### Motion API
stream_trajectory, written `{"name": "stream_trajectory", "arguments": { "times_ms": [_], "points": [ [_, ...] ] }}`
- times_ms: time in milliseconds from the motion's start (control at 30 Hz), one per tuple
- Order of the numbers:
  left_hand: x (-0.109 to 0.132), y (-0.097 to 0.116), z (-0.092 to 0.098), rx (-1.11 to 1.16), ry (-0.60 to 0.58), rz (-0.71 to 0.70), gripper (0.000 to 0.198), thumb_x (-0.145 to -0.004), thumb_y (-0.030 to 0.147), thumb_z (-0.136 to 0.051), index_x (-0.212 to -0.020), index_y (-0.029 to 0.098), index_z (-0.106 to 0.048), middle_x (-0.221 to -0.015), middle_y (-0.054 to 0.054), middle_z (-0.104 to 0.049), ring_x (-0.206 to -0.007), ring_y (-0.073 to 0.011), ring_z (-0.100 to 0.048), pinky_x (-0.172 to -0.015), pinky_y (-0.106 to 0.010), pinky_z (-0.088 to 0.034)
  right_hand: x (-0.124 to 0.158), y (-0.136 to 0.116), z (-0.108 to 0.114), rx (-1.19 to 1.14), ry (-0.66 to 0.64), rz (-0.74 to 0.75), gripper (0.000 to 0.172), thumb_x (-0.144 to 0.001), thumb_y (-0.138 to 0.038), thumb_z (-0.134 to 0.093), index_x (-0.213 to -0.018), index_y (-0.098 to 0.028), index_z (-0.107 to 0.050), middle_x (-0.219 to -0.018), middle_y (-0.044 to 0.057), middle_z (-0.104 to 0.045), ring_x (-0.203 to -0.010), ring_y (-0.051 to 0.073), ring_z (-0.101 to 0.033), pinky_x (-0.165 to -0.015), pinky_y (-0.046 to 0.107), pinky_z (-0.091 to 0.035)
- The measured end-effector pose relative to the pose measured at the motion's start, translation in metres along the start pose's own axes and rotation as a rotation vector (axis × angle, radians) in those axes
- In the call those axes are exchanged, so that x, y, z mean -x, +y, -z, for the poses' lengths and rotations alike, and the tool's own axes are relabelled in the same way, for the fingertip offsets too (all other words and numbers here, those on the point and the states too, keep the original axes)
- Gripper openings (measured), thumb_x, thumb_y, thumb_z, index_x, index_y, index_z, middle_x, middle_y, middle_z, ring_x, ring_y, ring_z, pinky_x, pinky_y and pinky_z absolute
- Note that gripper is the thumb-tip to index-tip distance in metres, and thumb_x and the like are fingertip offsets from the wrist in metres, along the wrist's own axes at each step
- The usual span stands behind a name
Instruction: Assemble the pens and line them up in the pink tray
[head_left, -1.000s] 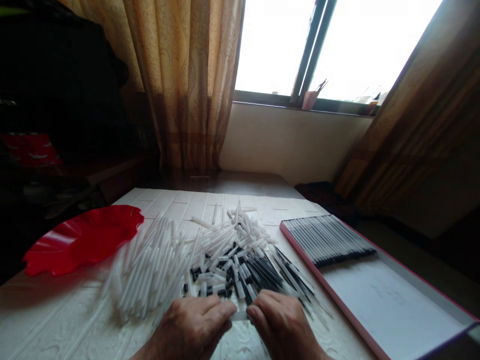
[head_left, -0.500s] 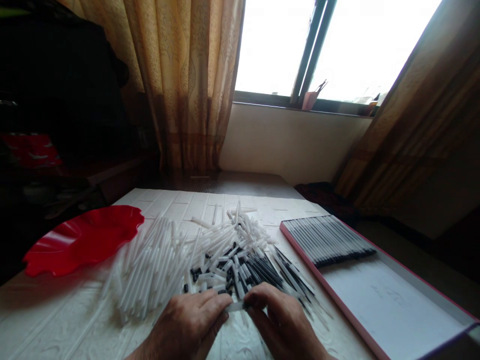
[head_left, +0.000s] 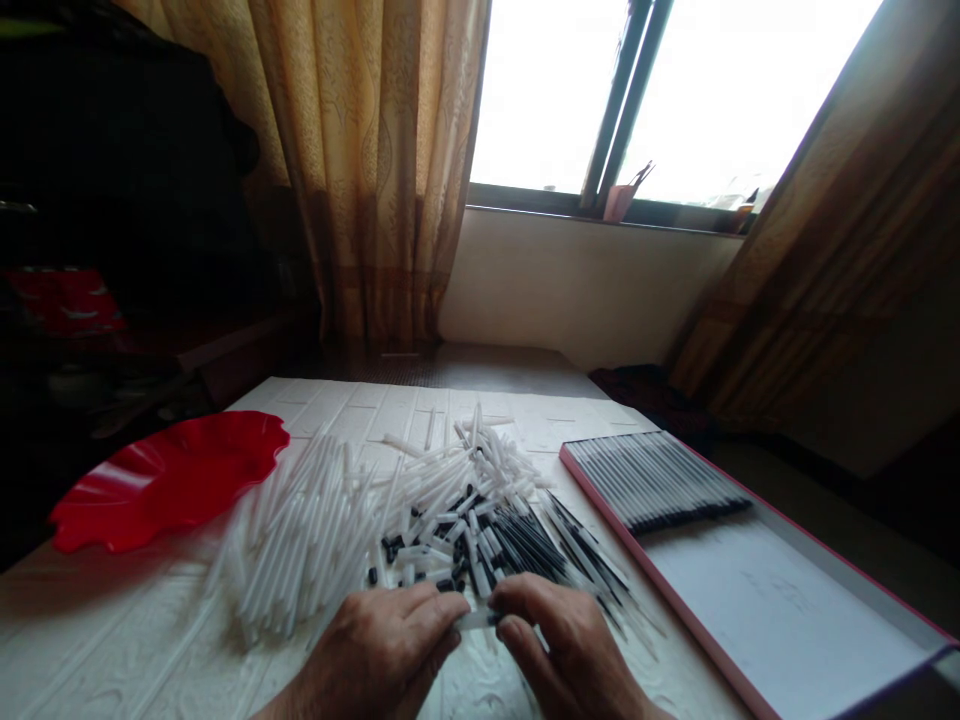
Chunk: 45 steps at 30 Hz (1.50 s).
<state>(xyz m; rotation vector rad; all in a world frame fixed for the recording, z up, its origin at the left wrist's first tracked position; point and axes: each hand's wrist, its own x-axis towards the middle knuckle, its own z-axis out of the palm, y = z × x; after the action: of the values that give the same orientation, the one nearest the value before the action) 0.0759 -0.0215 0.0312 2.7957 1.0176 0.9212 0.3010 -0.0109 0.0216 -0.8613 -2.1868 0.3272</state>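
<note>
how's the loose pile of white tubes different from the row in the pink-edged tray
The loose white tubes lie jumbled, fanned at many angles; the row in the tray lies parallel, packed side by side. The loose white tubes sit straight on the white table; the row sits inside the pink-edged tray. The loose tubes look plain white; the row looks grey with black near ends. Both are thin sticks lying flat.

Left hand (head_left: 382, 650) and right hand (head_left: 559, 650) pinching one translucent white plastic pen barrel (head_left: 478, 620) between fingertips; loose heap of white barrels and black refills (head_left: 420, 520) behind; red scalloped plastic dish (head_left: 165, 480) left; pink-edged tray of assembled pens (head_left: 787, 600) right.
</note>
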Motion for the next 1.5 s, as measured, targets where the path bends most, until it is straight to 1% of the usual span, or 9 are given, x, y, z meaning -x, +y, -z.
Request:
{"name": "stream_trajectory", "arguments": {
  "times_ms": [100, 233, 400, 700, 767, 900, 967, 1267, 1500],
  "points": [
    [-0.0002, -0.0022, 0.0015, -0.026, 0.047, -0.012, 0.026, -0.106, 0.025, -0.034, -0.114, 0.019, -0.058, -0.084, -0.005, -0.074, -0.071, -0.0196, -0.075, -0.061, -0.025, -0.058, 0.0002, -0.0008, -0.0013, -0.055, 0.045, 0.016, 0.019, -0.092, -0.015, -0.052, -0.111, -0.021, -0.051, -0.078, 0.001, -0.069, -0.061, 0.013, -0.065, -0.060, 0.019, -0.048],
    [0.0001, -0.0035, 0.0009, -0.042, 0.057, -0.015, 0.025, -0.106, 0.025, -0.033, -0.113, 0.019, -0.057, -0.083, -0.004, -0.074, -0.070, -0.0189, -0.075, -0.061, -0.024, -0.058, 0.0006, 0.0000, -0.0046, -0.024, 0.091, 0.053, 0.019, -0.091, -0.009, -0.050, -0.104, -0.023, -0.052, -0.075, 0.000, -0.066, -0.059, 0.013, -0.062, -0.058, 0.020, -0.047],
    [-0.0006, -0.0011, 0.0003, -0.029, 0.050, -0.007, 0.027, -0.106, 0.026, -0.033, -0.111, 0.019, -0.059, -0.080, -0.004, -0.073, -0.068, -0.0191, -0.074, -0.059, -0.024, -0.058, 0.0001, -0.0002, -0.0029, 0.026, 0.012, 0.022, 0.008, -0.094, -0.018, -0.049, -0.090, -0.021, -0.055, -0.068, 0.000, -0.063, -0.056, 0.012, -0.059, -0.055, 0.021, -0.043],
    [-0.0001, 0.0038, 0.0027, 0.030, 0.010, 0.008, 0.026, -0.104, 0.025, -0.039, -0.108, 0.021, -0.064, -0.076, -0.003, -0.072, -0.066, -0.0158, -0.073, -0.062, -0.019, -0.058, -0.0008, -0.0017, -0.0044, 0.104, -0.031, 0.020, 0.047, -0.104, -0.029, -0.031, -0.062, -0.022, -0.050, -0.049, -0.002, -0.055, -0.041, 0.011, -0.051, -0.044, 0.024, -0.032],
    [-0.0003, 0.0029, 0.0025, 0.026, -0.015, 0.009, 0.027, -0.105, 0.026, -0.037, -0.108, 0.019, -0.064, -0.077, -0.005, -0.072, -0.068, -0.0173, -0.073, -0.061, -0.021, -0.058, -0.0001, -0.0010, -0.0046, 0.065, -0.036, 0.002, 0.046, -0.105, -0.032, -0.031, -0.067, -0.021, -0.054, -0.052, -0.001, -0.059, -0.044, 0.011, -0.056, -0.047, 0.022, -0.036],
    [-0.0008, 0.0014, 0.0025, -0.016, 0.001, -0.002, 0.027, -0.105, 0.025, -0.035, -0.110, 0.018, -0.061, -0.080, -0.005, -0.073, -0.068, -0.0185, -0.074, -0.060, -0.023, -0.058, 0.0021, -0.0007, -0.0040, -0.047, -0.019, -0.008, 0.015, -0.098, -0.027, -0.048, -0.108, -0.020, -0.057, -0.080, 0.002, -0.072, -0.064, 0.013, -0.068, -0.061, 0.020, -0.049],
    [-0.0008, 0.0007, 0.0024, -0.034, 0.035, -0.010, 0.026, -0.106, 0.025, -0.034, -0.111, 0.019, -0.059, -0.081, -0.004, -0.073, -0.068, -0.0184, -0.074, -0.060, -0.023, -0.057, 0.0029, -0.0007, -0.0039, -0.070, 0.017, 0.015, 0.023, -0.093, -0.018, -0.053, -0.116, -0.020, -0.051, -0.085, 0.002, -0.072, -0.064, 0.012, -0.067, -0.064, 0.019, -0.050],
    [-0.0005, -0.0001, 0.0037, -0.049, 0.047, -0.011, 0.027, -0.106, 0.026, -0.032, -0.112, 0.019, -0.058, -0.080, -0.004, -0.073, -0.068, -0.0198, -0.074, -0.059, -0.026, -0.058, -0.0001, -0.0002, -0.0015, -0.017, 0.007, 0.017, 0.006, -0.094, -0.017, -0.052, -0.095, -0.020, -0.057, -0.072, 0.000, -0.065, -0.059, 0.012, -0.061, -0.057, 0.020, -0.045],
    [0.0038, -0.0008, -0.0038, -0.011, -0.031, 0.000, 0.029, -0.106, 0.027, -0.033, -0.110, 0.019, -0.061, -0.078, -0.005, -0.071, -0.067, -0.0185, -0.073, -0.060, -0.023, -0.057, 0.0044, 0.0032, -0.0047, 0.035, -0.070, -0.013, 0.033, -0.101, -0.026, -0.042, -0.072, -0.020, -0.056, -0.058, -0.001, -0.061, -0.049, 0.011, -0.057, -0.051, 0.021, -0.037]
  ]
}}
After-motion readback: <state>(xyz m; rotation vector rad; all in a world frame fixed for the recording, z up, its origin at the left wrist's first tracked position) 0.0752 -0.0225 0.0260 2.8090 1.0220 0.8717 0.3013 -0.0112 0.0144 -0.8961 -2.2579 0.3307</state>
